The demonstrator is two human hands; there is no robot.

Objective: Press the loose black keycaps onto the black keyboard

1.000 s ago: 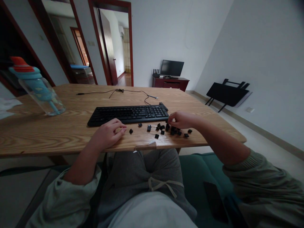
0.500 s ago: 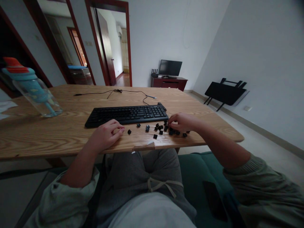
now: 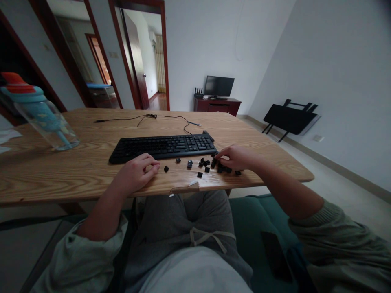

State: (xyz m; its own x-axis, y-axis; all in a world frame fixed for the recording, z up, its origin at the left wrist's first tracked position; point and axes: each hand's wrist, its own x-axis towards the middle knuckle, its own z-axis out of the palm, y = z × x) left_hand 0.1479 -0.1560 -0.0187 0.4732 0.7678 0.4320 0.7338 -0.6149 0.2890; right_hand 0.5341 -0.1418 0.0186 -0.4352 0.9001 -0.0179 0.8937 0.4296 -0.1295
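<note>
A black keyboard (image 3: pixel 165 147) lies on the wooden table, with several small black keycaps (image 3: pixel 207 169) scattered along its near side, densest at the right. My right hand (image 3: pixel 233 157) is over that dense group by the keyboard's right corner. Its fingers are bent and drawn together on a keycap, which they partly hide. To the left, my left hand (image 3: pixel 139 173) rests on the tabletop in front of the keyboard, loosely curved, a gap between thumb and fingers and nothing seen in it. A single keycap (image 3: pixel 166 169) lies just right of its fingertips.
Behind the keyboard runs a thin black cable (image 3: pixel 131 119). A clear bottle (image 3: pixel 50 122) with a red and blue lid stands at the table's left. The front edge (image 3: pixel 186 188) has a damaged strip. A dark phone-like slab (image 3: pixel 276 256) lies on the green seat.
My right hand's fingertips have shifted slightly left among the keycaps near the keyboard's corner. The left hand stays in place.
</note>
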